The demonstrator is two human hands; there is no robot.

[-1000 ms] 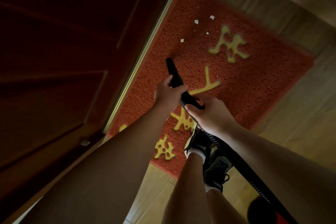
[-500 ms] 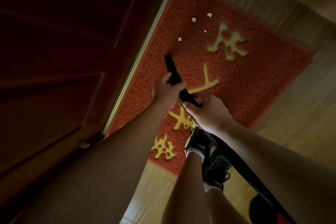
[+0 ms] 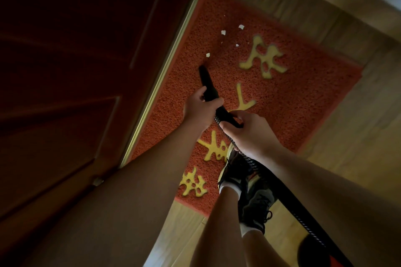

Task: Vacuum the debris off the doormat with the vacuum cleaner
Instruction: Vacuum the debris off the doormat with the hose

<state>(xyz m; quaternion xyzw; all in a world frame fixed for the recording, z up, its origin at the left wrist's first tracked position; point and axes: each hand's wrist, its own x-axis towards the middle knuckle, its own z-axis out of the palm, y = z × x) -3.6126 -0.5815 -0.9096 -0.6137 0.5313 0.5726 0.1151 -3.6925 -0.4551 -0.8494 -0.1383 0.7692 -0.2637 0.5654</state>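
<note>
– Doormat (image 3: 303, 102) edges and free room?
– Its left edge is laid along the door (image 3: 86, 71); bare wooden floor (image 3: 358, 158) is seen at far and right; open red pile is left around the vacuum nozzle (image 3: 206, 81).
– Debris (image 3: 223, 32)?
– White scraps are scattered on the mat's far-left part, just beyond the nozzle tip.
– Hands?
– The nozzle is gripped by the left hand (image 3: 199, 110), fingers curled round it; its rear, where the hose (image 3: 293, 197) joins, is clasped by the right hand (image 3: 249, 134).
– Changed?
– The gap between tip and nearest scrap has been narrowed.
</note>
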